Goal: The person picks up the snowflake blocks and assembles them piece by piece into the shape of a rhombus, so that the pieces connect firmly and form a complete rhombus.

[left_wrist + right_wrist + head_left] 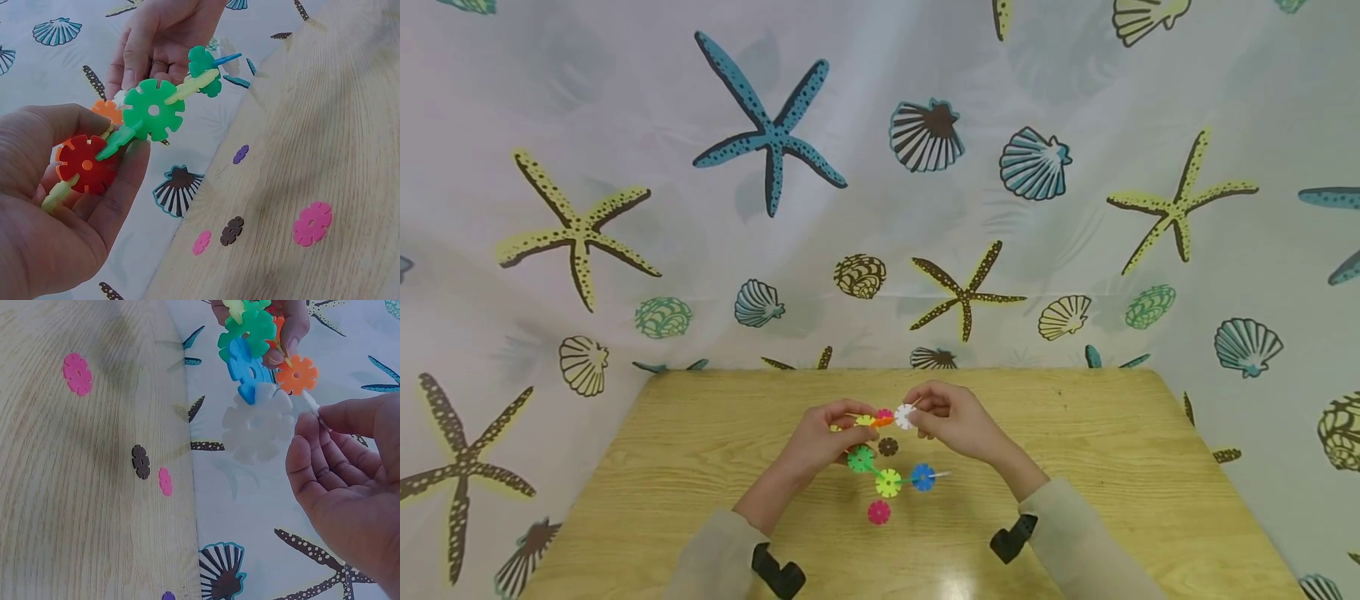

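Observation:
My left hand [827, 435] grips a chain of notched plastic discs slotted edge to edge. Its thumb and fingers close round the part by a red disc [86, 164]. From there the chain runs through a green disc [154, 110], a yellow disc [889, 483] and a blue disc [923, 477] to a translucent white disc [257, 425] at one end. My right hand [958, 421] pinches another white disc [905, 416] between thumb and finger. In the right wrist view that disc is edge-on, its rim right at an orange disc [297, 375] of the chain.
Loose on the wooden table [700, 500] lie a larger-looking pink disc [879, 512], a dark brown disc [888, 447], a second pink disc [885, 414] and a purple disc [240, 154]. A white cloth [865, 208] printed with starfish and shells hangs behind and beside the table.

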`<state>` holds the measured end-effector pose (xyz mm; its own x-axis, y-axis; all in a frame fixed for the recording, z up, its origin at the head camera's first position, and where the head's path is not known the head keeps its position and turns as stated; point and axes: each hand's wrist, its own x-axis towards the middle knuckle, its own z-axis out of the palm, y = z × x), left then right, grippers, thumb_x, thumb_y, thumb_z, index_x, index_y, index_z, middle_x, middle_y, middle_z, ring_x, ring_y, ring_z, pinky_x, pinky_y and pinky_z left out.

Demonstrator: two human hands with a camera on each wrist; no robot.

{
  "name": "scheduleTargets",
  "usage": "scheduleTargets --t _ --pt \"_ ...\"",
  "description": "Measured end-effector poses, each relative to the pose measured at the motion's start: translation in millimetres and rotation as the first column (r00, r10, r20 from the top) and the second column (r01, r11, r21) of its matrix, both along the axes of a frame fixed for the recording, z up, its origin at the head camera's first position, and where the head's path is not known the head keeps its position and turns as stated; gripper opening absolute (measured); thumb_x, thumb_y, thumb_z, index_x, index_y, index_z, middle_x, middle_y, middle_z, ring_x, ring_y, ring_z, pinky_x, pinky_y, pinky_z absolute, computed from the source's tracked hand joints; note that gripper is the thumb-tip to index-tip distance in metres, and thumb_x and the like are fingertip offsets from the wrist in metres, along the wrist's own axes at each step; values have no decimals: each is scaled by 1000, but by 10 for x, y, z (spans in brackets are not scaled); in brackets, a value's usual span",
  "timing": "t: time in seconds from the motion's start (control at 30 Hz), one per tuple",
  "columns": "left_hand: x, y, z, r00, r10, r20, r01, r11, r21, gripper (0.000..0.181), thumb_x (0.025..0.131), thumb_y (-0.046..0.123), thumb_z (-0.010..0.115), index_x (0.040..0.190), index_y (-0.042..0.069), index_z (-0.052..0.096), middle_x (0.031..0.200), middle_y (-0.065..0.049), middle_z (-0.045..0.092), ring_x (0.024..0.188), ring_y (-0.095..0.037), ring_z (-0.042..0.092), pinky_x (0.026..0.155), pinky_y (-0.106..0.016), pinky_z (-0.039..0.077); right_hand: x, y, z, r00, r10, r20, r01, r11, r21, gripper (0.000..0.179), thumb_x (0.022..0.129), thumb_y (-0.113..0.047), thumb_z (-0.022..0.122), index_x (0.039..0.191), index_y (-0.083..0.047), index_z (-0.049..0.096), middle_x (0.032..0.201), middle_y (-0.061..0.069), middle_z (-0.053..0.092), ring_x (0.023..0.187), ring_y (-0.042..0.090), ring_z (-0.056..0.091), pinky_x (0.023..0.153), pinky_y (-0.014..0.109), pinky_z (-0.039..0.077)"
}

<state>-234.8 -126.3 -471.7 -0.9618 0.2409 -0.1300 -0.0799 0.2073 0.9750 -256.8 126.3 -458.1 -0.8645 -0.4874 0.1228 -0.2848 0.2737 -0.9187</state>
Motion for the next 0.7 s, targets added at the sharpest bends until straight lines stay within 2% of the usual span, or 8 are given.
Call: scheduleTargets --t 0.23,0.33,0.47,0.53,0.7 --pt "3 16 7 999 -20 -28 20 1000 -7 34 98 15 74 130 3 71 92 -11 68 67 -13 69 63 -27 61 13 -14 9 1000 5 2 -5 1000 -3 22 104 -12 66 124 -2 67 97 18 71 76 14 68 69 28 60" --pt "6 22 3 999 -27 -33 27 1000 2 34 98 14 74 129 1 71 89 -9 68 66 -12 68 62 -26 60 21 -20 4 1000 7 9 -7 1000 -10 22 104 -12 65 124 -1 66 100 26 70 75 13 68 69 27 60" --pt "8 28 -10 999 -29 -26 30 999 28 34 98 12 74 129 -1 70 84 -6 68 65 -11 68 61 -24 60 35 -34 -1 1000 -2 20 2 1000 -18 21 104 -10 66 123 -1 68 102 30 70 76 13 68 70 26 60" --pt "11 32 -15 999 -30 -25 30 999 31 34 98 12 74 129 -2 70 85 -6 68 65 -11 68 61 -24 60 38 -43 -6 1000 -2 19 2 1000 -25 21 104 -10 66 122 0 68 101 28 70 76 16 69 70 26 60" --pt "27 41 -3 999 -26 -38 26 999 18 33 97 13 75 126 -1 72 91 -10 69 64 -10 65 63 -23 61 59 -70 2 1000 3 12 -3 999 -47 20 104 -8 66 119 4 68 98 23 71 82 32 71 70 25 60"
